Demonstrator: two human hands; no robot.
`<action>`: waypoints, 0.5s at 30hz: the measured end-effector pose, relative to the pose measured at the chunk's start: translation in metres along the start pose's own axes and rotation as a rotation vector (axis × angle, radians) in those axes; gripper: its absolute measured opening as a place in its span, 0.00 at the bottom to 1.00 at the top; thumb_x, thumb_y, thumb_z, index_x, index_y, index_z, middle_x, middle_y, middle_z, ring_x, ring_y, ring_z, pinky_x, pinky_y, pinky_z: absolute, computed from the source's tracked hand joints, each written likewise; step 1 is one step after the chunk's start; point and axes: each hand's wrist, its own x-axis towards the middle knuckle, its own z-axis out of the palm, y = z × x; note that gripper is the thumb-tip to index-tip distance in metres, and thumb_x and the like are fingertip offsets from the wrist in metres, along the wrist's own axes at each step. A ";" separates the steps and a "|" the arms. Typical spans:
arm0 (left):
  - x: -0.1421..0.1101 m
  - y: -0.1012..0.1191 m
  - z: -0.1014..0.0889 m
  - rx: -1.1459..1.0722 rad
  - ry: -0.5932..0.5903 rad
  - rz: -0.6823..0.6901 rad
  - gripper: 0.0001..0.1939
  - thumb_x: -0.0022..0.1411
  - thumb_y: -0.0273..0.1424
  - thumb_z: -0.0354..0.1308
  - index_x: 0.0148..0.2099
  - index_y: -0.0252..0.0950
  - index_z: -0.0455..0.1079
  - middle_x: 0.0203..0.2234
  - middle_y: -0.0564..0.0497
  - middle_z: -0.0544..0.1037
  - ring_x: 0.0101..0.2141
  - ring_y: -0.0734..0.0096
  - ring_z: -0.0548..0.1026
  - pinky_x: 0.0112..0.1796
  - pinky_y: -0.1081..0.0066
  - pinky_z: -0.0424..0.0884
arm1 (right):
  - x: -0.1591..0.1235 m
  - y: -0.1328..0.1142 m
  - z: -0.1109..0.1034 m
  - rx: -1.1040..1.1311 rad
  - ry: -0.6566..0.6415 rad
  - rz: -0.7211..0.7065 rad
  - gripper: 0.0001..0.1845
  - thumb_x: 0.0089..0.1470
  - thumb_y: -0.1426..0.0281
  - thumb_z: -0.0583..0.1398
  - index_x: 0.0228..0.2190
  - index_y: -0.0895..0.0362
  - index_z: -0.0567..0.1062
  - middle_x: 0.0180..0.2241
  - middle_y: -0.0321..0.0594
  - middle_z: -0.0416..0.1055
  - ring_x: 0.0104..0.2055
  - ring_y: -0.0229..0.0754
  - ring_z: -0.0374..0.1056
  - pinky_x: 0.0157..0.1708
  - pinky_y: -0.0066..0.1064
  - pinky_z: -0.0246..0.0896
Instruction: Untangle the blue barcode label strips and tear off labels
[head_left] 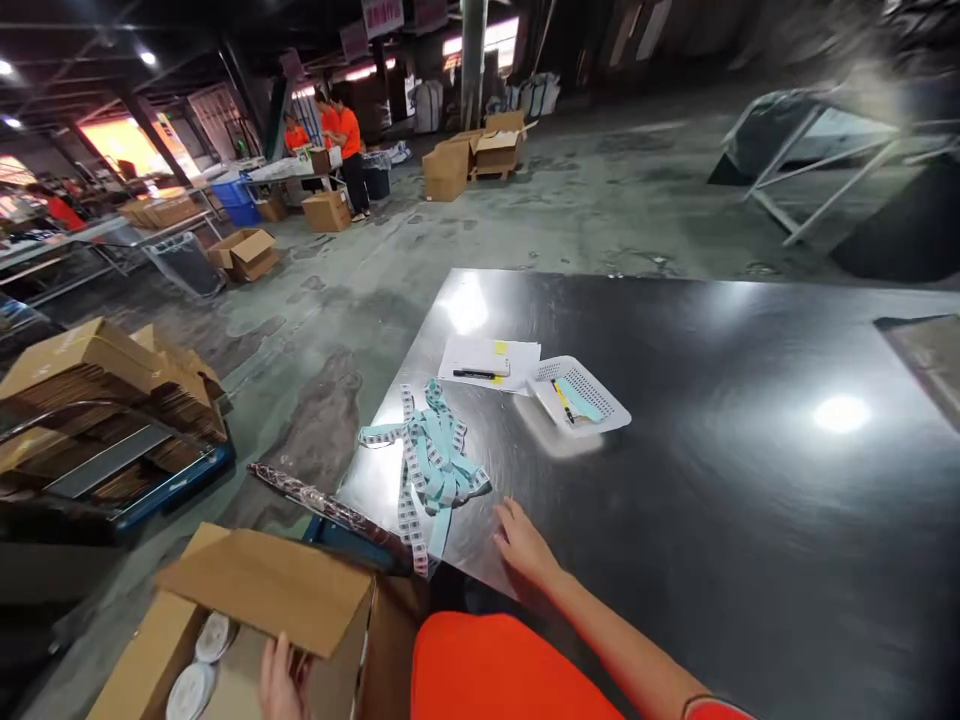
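A cardboard box [270, 585] with raised flaps stands at the lower left, with white round rolls [214, 637] showing inside. My left hand [281, 685] is at the free edge of its near flap, fingers closed over the cardboard; part of the hand is cut off by the frame. My right hand [525, 545] rests on the dark metal table [675, 480], fingers loosely apart and holding nothing. Just left of it lies a tangled heap of pale-green label strips [435, 455], some trailing over the table's edge.
Behind the strips are papers [480, 352] with a black marker [474, 374]. A white perforated basket [611, 405] holds a yellow pen. Flattened cartons fill a blue cart [180, 487] at left. People in orange shirts [345, 130] stand at a far table.
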 end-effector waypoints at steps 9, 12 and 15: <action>-0.005 0.052 0.097 -0.030 -0.270 0.159 0.35 0.61 0.40 0.52 0.69 0.40 0.50 0.66 0.43 0.59 0.59 0.61 0.68 0.48 0.69 0.72 | 0.098 -0.051 -0.017 0.104 0.074 0.054 0.41 0.58 0.60 0.57 0.65 0.66 0.52 0.67 0.61 0.45 0.67 0.59 0.49 0.62 0.48 0.54; -0.017 0.024 0.091 0.021 -0.236 0.115 0.32 0.61 0.42 0.50 0.65 0.34 0.57 0.64 0.38 0.62 0.57 0.60 0.71 0.48 0.70 0.73 | 0.128 -0.075 -0.023 0.152 0.104 0.105 0.47 0.57 0.54 0.58 0.66 0.67 0.47 0.68 0.65 0.41 0.67 0.65 0.47 0.62 0.54 0.50; -0.048 -0.015 0.065 0.183 -0.189 0.082 0.24 0.62 0.40 0.46 0.55 0.33 0.68 0.58 0.37 0.70 0.53 0.58 0.74 0.46 0.69 0.74 | 0.152 -0.087 -0.026 0.195 0.106 0.203 0.53 0.56 0.46 0.55 0.66 0.70 0.44 0.67 0.72 0.37 0.66 0.73 0.44 0.59 0.61 0.49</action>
